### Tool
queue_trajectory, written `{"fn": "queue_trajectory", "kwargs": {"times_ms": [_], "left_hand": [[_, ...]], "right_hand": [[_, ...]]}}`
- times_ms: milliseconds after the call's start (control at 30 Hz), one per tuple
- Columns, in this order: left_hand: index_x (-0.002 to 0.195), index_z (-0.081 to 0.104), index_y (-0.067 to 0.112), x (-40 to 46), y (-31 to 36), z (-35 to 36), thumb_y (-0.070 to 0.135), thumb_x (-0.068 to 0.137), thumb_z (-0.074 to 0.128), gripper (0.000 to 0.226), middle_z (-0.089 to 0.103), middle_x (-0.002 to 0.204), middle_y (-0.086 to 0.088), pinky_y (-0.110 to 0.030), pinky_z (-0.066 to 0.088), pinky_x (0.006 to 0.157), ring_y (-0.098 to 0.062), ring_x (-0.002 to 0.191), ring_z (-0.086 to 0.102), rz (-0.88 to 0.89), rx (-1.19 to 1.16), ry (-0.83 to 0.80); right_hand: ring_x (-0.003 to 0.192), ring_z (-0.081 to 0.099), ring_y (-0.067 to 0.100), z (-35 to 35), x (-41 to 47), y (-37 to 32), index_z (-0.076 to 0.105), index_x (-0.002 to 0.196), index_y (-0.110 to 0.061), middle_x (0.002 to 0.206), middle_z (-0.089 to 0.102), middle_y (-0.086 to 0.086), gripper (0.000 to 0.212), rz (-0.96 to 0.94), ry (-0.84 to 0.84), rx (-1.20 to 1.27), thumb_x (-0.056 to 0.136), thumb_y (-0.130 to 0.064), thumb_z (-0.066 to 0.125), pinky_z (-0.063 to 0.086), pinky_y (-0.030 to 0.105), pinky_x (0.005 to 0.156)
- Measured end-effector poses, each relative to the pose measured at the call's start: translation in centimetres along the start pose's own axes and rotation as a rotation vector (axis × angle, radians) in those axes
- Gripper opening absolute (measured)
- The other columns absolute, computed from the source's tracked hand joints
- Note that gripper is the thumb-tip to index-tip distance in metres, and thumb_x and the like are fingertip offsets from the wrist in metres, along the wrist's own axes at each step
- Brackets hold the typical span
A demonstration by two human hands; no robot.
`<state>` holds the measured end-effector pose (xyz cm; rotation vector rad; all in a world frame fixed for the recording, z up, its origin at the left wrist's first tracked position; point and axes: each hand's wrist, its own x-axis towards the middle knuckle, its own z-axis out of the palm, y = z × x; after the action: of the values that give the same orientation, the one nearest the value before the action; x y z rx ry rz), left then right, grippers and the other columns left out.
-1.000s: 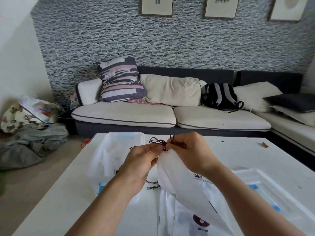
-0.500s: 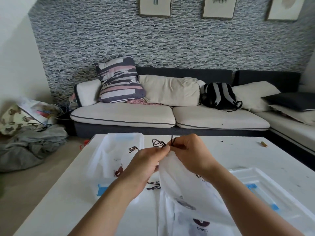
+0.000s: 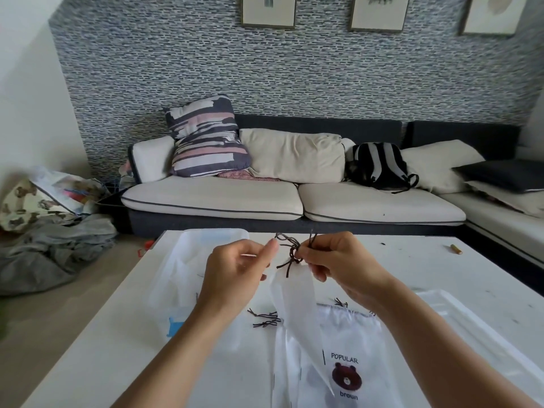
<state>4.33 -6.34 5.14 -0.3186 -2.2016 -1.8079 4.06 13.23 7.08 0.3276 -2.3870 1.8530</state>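
Observation:
I hold a translucent white drawstring bag (image 3: 294, 307) up over the white table (image 3: 117, 334). My right hand (image 3: 338, 266) pinches the gathered bag top and the dark brown drawstring cord (image 3: 291, 250) at its knot, with two cord ends sticking up past the fingers. My left hand (image 3: 235, 272) is a little to the left, its fingertips at the end of the cord's loop and seemingly pinching it. The bag hangs down between my forearms.
More flat bags, one with a bear print (image 3: 347, 375), lie under the held bag, with loose cord ends (image 3: 265, 319) beside them. A clear plastic bin (image 3: 206, 240) stands at the left, a clear lid (image 3: 471, 334) at the right. A sofa (image 3: 212, 198) stands behind the table.
My hands were pressed together at the knot; now the left hand has drawn away to the left, stretching the cord loop out from the knot. The bag hangs narrower.

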Motion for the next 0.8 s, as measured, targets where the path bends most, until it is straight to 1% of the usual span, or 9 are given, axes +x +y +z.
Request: {"fn": "queue_trajectory", "kwargs": {"times_ms": [67,133,200,300,467,533,667,733,800], "left_hand": [[0.082,0.075,0.023,-0.3,0.3,0.2,0.061,0.069,0.078,0.040,0.076,0.081,0.008,-0.028,0.059,0.072,-0.007,0.076,0.072,-0.011,0.087,-0.105],[0.082,0.076,0.022,-0.5,0.2,0.9,0.044,0.076,0.081,0.024,0.076,0.080,0.010,-0.026,0.057,0.070,-0.004,0.073,0.071,0.029,0.175,-0.155],[0.081,0.078,0.018,-0.4,0.0,1.1,0.025,0.087,0.076,0.009,0.076,0.076,0.005,-0.034,0.060,0.073,-0.011,0.070,0.072,0.052,0.176,-0.170],[0.081,0.076,0.010,-0.2,0.0,0.5,0.013,0.093,0.066,0.015,0.076,0.075,-0.003,-0.043,0.062,0.077,-0.020,0.071,0.074,-0.021,0.092,-0.160],[0.070,0.066,0.015,-0.2,-0.5,0.4,0.027,0.081,0.054,0.020,0.066,0.063,-0.007,-0.050,0.059,0.067,-0.034,0.067,0.062,0.045,0.255,-0.099],[0.071,0.066,0.017,-0.3,-0.6,0.7,0.025,0.083,0.056,0.018,0.067,0.065,-0.008,-0.044,0.059,0.068,-0.032,0.071,0.061,0.031,0.224,-0.109],[0.091,0.064,0.026,-1.0,0.0,1.5,0.029,0.084,0.066,0.008,0.069,0.088,0.013,-0.019,0.050,0.072,-0.004,0.088,0.064,0.016,0.167,0.044],[0.094,0.058,0.022,-1.4,0.1,1.6,0.035,0.075,0.068,0.025,0.063,0.093,0.014,-0.026,0.050,0.078,-0.007,0.092,0.061,0.148,0.177,0.235],[0.089,0.060,0.015,-1.5,0.1,1.6,0.025,0.075,0.074,0.022,0.061,0.088,0.006,-0.027,0.048,0.074,-0.016,0.085,0.059,0.511,0.306,0.370]], "right_hand": [[0.052,0.040,0.017,0.3,-0.1,0.2,0.070,0.083,0.009,0.056,0.051,0.010,0.020,-0.003,-0.025,0.014,0.093,-0.008,0.066,0.033,0.023,0.055],[0.052,0.040,0.016,0.7,-0.2,0.2,0.072,0.084,0.007,0.056,0.051,0.009,0.018,-0.001,-0.042,0.014,0.093,-0.008,0.067,0.034,0.019,0.054],[0.053,0.040,0.017,0.9,-0.2,0.3,0.072,0.082,0.005,0.057,0.052,0.009,0.019,0.004,-0.046,-0.002,0.093,-0.010,0.067,0.034,0.018,0.054],[0.051,0.039,0.017,0.6,0.0,0.3,0.070,0.076,0.004,0.055,0.051,0.009,0.021,0.029,-0.017,0.036,0.094,-0.007,0.065,0.035,0.020,0.053],[0.048,0.038,0.014,0.9,-0.2,0.3,0.066,0.089,0.014,0.051,0.049,0.004,0.022,0.081,-0.064,0.098,0.097,-0.005,0.060,0.034,0.017,0.051],[0.049,0.038,0.015,1.0,-0.2,0.4,0.068,0.090,0.011,0.052,0.049,0.004,0.020,0.100,-0.068,0.121,0.097,-0.005,0.060,0.035,0.016,0.051],[0.051,0.038,0.016,1.0,-0.1,0.4,0.070,0.091,0.012,0.055,0.048,0.008,0.020,0.114,-0.061,0.133,0.096,-0.006,0.062,0.036,0.018,0.052],[0.051,0.038,0.016,1.1,-0.2,0.4,0.071,0.089,0.010,0.055,0.048,0.008,0.020,0.113,-0.059,0.127,0.096,-0.006,0.063,0.036,0.018,0.052],[0.051,0.038,0.016,1.3,-0.2,0.4,0.072,0.085,0.006,0.056,0.048,0.009,0.018,0.109,-0.054,0.128,0.095,-0.006,0.064,0.036,0.019,0.052]]}}
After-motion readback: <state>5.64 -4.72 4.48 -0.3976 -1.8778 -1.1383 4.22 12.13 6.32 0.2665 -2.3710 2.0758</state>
